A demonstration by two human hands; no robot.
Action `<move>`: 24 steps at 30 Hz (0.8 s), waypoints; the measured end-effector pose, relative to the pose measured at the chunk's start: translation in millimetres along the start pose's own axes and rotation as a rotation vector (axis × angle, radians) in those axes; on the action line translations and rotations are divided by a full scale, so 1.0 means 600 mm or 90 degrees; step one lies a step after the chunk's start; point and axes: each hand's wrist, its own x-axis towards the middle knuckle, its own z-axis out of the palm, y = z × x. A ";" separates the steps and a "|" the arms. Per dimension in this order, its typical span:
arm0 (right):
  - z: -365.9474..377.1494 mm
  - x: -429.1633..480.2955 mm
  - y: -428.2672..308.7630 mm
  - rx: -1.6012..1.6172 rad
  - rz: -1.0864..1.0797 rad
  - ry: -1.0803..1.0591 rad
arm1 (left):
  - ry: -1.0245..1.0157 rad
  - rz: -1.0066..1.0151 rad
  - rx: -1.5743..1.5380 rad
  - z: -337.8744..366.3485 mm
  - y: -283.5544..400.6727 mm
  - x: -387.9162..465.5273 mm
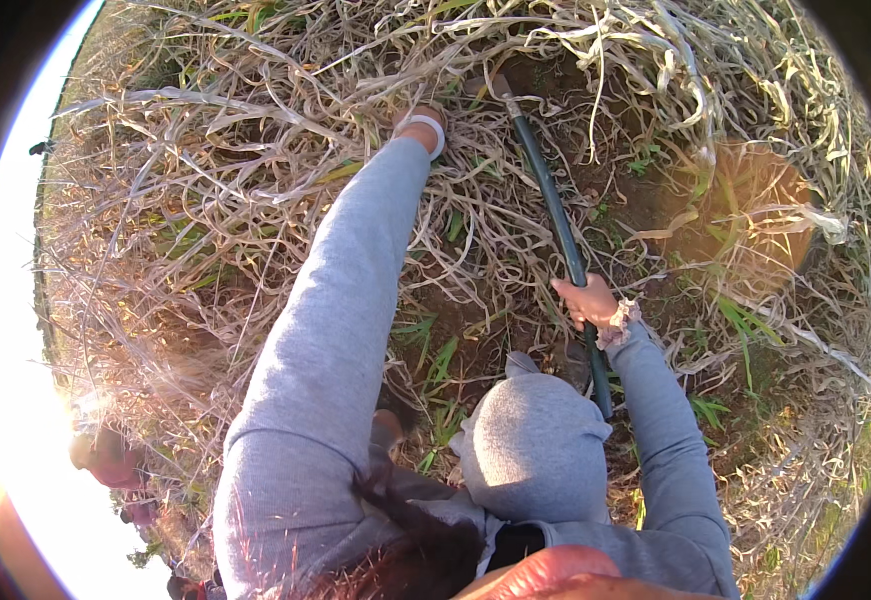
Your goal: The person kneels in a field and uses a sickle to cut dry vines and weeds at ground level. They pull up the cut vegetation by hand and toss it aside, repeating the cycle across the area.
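Observation:
My right hand (590,300) is wrapped around the dark green handle (552,199) of a hoe, with a frilly scrunchie at the wrist. The handle slants away from me, its near end beside my bent knee. At its far end the metal blade (494,85) lies low among dry stalks and bare soil. Stretched far forward, my left hand (419,120) wears a white band on the wrist and reaches into the dry stalks (364,112) left of the blade. Its fingers are mostly hidden, so their hold on the stalks cannot be told.
Tangled dry stalks (180,277) cover the ground on the left and beyond the hoe. Brown soil (630,199) with green weeds (441,360) shows between them. Blurred by sun glare, people (109,457) appear at the lower left. My grey-clothed knee (540,442) is close to the handle.

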 end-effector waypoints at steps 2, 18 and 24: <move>-0.004 -0.017 0.014 0.031 -0.002 -0.016 | 0.006 -0.009 -0.013 0.008 -0.005 -0.005; -0.011 -0.311 0.224 -0.048 0.105 0.117 | 0.001 0.204 0.075 0.107 0.059 -0.213; 0.006 -0.340 0.183 -0.090 0.083 0.082 | -0.015 0.135 0.104 0.160 -0.013 -0.308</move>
